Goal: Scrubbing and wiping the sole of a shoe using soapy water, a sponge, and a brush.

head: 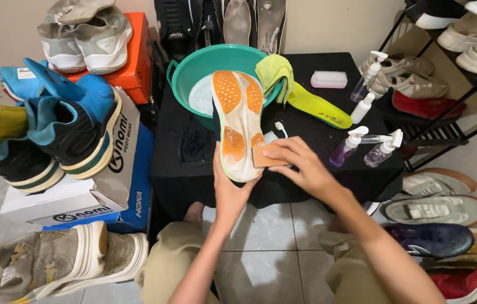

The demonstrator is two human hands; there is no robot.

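Head view — left hand (228, 188) grips shoe (238, 124), right hand (297, 163) presses sponge (265, 157) on sole.

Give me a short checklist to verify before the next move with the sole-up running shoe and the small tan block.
1. Left hand grips the white and orange running shoe at its heel end, sole up: ok.
2. Right hand presses the small tan rectangular block against the sole's edge: ok.
3. Round teal plastic basin sits behind the shoe on the black cloth-covered table, within reach: ok.
4. Water in the basin: cannot tell.
5. Clear pump bottles stand upright to the right, clear of both hands: ok.
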